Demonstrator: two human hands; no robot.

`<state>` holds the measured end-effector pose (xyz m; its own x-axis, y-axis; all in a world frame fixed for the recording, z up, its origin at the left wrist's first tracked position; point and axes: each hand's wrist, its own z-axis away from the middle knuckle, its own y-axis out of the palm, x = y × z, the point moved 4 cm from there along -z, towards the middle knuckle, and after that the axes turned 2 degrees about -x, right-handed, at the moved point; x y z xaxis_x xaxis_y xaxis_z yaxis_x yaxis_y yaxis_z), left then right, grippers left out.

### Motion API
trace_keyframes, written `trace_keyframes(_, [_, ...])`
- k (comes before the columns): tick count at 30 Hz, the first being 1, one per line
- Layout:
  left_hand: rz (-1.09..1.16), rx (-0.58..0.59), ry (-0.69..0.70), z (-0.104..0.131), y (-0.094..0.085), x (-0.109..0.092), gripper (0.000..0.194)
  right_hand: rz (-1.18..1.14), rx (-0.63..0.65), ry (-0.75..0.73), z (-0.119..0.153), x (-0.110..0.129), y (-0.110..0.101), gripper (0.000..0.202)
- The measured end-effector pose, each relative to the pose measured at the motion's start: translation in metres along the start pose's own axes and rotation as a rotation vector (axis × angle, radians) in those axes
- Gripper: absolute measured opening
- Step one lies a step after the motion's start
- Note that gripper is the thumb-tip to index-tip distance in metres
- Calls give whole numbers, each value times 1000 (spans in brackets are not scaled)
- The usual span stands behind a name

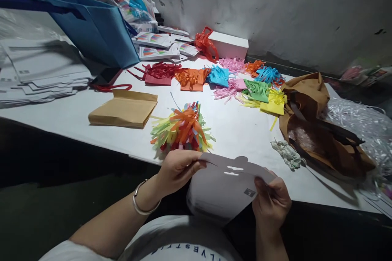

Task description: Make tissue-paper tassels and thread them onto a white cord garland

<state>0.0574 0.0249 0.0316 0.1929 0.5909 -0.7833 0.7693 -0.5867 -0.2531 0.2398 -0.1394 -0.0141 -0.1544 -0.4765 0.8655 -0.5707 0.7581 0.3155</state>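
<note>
A flat white cardboard packet (214, 189) with a hang-hole flap is held up between my two hands, over the table's front edge. My left hand (179, 171) pinches the flap's left corner, with a bracelet on that wrist. At the right side of the packet, my right hand (272, 197) grips its edge between thumb and fingers. Just beyond the packet lies a bunch of multicoloured paper fringe (186, 126), orange on top with yellow, green and red strips. A brown paper envelope (124, 110) rests to the left of that bunch.
Fringed paper bundles in red (159, 73), orange (192, 79), blue (219, 75), green (257, 89) and yellow (274, 102) line the back. Stacked white packets (45, 67) and a blue bag (92, 28) stand left. A brown bag (306, 118) and crumpled cloth (288, 154) lie right.
</note>
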Motion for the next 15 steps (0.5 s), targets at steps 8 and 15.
trace_keyframes(8, [88,77,-33,-6,5,7,28,-127,-2,222,-4,-16,0,43])
trace_keyframes(15, [77,370,195,-20,-1,2,33,146,530,195,-21,6,-1,29])
